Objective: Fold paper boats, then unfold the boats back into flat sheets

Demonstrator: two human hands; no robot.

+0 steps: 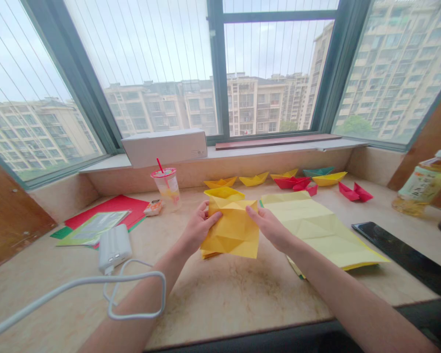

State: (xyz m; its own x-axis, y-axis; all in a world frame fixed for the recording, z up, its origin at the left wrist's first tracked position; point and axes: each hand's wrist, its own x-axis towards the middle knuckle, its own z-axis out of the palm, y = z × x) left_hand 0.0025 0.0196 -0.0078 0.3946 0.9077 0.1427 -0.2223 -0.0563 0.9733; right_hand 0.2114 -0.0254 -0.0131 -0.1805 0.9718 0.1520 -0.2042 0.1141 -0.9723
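Observation:
A creased sheet of yellow-orange paper [232,230] is held up in front of me, its fold lines crossing the surface. At its left edge my left hand [203,220] pinches it, thumb on the near face. My right hand [266,221] grips the upper right edge between thumb and fingers. Under the sheet's lower left corner, more orange paper [209,255] shows. Just behind the held sheet sits a yellow folded paper piece [226,193], partly hidden by it.
Several folded paper boats, including a red one [287,183], line the back. Pale yellow sheets [316,220] and a black phone-like slab [397,245] lie right, near a bottle [422,186]. A cup [167,186], red paper [106,208] and a power bank [114,246] with white cable [77,282] are left.

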